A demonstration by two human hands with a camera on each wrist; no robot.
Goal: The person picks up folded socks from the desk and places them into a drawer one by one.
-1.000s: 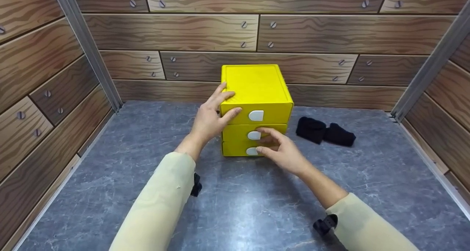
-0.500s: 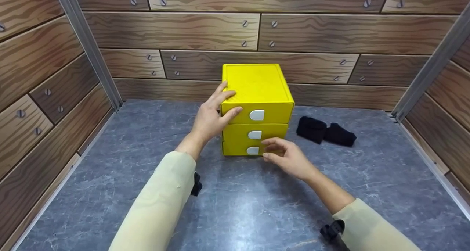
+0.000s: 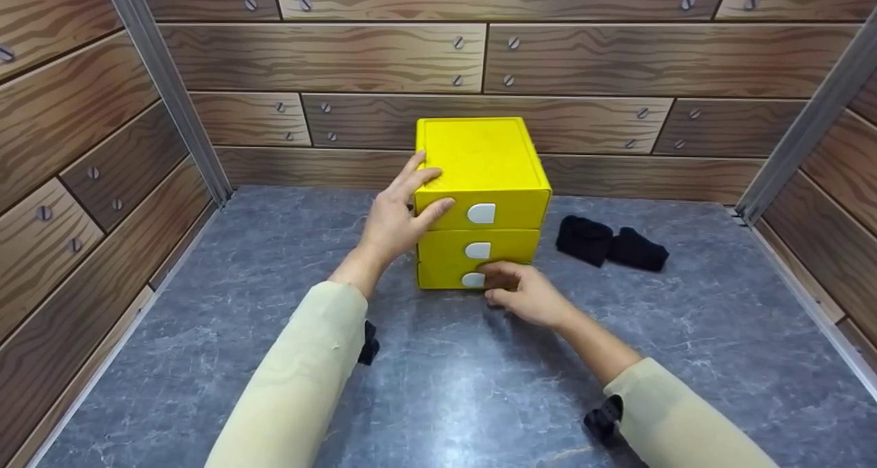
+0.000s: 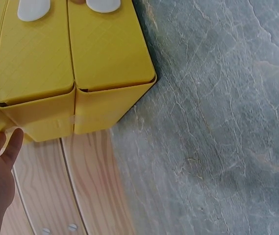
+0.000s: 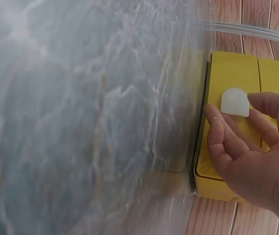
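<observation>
Right hand (image 3: 529,294): moves back in to the yellow box's (image 3: 484,154) bottom tab (image 3: 472,280), probably the one that matters now; grip spread, no pinch
Left hand (image 3: 396,219): grip spread over the box's top-left edge
Yellow box: same spot on the worktop (image 3: 425,413)

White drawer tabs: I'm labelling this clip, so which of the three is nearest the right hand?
The bottom tab, on the lowest drawer: the right hand is close beside it, while the middle tab and top tab sit higher.
</observation>
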